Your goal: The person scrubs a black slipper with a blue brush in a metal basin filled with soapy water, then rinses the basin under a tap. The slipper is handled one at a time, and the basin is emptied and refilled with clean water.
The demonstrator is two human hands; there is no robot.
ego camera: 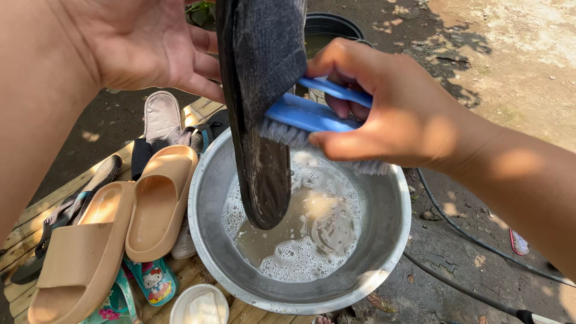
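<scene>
Your right hand (384, 114) clenches the blue scrub brush (312, 117), bristles touching the dark slipper (258, 108) at nine o'clock, which your left hand (150, 45) holds with its long axis running twelve to six.

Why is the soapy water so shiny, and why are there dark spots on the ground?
Head view: strong sun glints off the soapy water and the metal basin rim, so they shine; leafy shadows dapple the dirt ground; the right hand with the blue brush is brightly lit; the left hand and the dark slipper sit partly in shade; edges look slightly stretched.
</scene>
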